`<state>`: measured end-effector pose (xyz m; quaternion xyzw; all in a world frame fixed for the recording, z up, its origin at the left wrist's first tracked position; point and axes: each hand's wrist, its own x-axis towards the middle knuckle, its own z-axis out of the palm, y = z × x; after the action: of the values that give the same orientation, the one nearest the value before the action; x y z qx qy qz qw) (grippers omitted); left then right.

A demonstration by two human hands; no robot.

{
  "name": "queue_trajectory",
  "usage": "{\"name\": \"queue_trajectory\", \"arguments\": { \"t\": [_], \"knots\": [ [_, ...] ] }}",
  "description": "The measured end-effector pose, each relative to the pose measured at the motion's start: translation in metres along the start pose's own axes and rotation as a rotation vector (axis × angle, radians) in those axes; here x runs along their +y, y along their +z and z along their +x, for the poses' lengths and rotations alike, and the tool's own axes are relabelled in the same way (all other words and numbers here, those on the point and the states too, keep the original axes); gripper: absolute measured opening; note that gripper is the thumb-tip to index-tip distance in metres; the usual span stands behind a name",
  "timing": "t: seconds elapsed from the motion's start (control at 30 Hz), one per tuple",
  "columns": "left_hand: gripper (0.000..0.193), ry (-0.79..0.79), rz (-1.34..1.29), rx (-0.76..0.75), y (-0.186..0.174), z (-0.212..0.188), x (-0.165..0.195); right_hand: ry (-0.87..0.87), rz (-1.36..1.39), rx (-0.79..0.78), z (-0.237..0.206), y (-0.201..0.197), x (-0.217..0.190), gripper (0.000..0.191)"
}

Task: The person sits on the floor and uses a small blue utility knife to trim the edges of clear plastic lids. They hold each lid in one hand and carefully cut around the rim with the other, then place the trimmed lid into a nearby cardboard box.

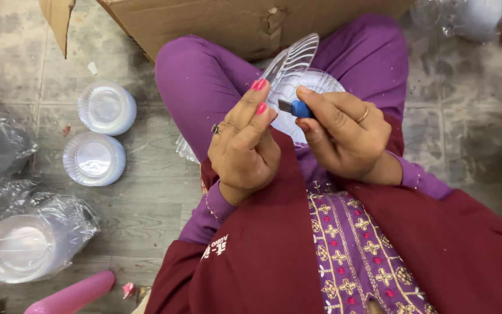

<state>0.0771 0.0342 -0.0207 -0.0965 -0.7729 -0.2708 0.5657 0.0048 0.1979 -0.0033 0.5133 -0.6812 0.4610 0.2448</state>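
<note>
Left hand (244, 145) pinching clear plastic plate (291, 61), frame centre; right hand (344, 136) gripping small blue blade (295, 107). Risk: blade slipping toward fingertips (258, 87).

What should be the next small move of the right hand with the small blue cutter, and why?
Probably draw the blue cutter along the edge of the clear plastic plate. The right hand already holds its blade against the plate, and the left hand pinches the plate upright above the stack of plates in the lap.

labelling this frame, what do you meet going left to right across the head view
bagged stack of plates → two open plate stacks on the floor → left hand → small blue knife → right hand
</note>
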Motion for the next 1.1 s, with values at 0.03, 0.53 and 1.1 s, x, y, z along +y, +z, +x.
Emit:
{"name": "queue_trajectory", "arguments": {
  "t": [0.03, 0.53, 1.1],
  "knots": [
    [0.008, -0.007, -0.001, 0.001, 0.000, 0.000, 0.000, 0.004, -0.032, 0.009, -0.001, 0.001, 0.002, 0.027],
    [0.008, -0.261, -0.243, 0.150, 0.013, 0.003, 0.000, 0.688, 0.636, 0.247, 0.003, 0.001, 0.069, 0.028],
    [0.034, -0.932, -0.849, -0.242, 0.013, -0.012, -0.019, 0.180, -0.410, 0.095, -0.004, -0.016, 0.044, 0.032]
  ]
}}
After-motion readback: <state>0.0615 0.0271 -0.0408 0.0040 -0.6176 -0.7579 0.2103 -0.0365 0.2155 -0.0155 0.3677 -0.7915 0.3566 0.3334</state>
